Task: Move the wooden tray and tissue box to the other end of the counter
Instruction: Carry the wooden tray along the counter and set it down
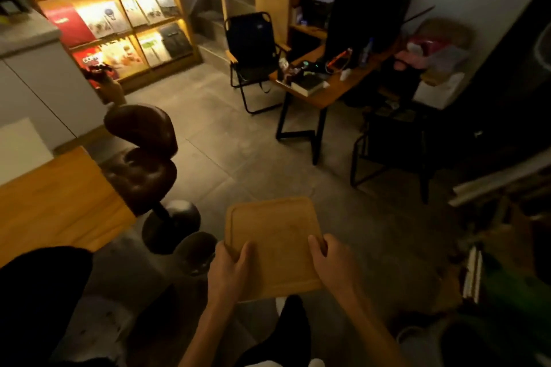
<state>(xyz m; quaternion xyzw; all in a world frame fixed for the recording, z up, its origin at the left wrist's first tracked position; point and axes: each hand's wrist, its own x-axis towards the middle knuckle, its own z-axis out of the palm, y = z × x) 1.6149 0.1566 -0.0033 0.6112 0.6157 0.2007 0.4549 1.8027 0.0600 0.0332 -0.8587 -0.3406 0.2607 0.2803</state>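
Carrying the wooden tray over the floor, the person is partway through the job. The left hand and right hand are both closed on its near edge. It is not yet on the wooden surface at the left. I cannot see the tissue box anywhere, and the room is dim.

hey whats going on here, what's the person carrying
A person is carrying a wooden tray in both hands, held out over the tiled floor. The left hand grips its near left edge and the right hand its near right edge. The tray looks empty. A wooden counter sits off to the left beside a brown bar stool. No tissue box is in view.
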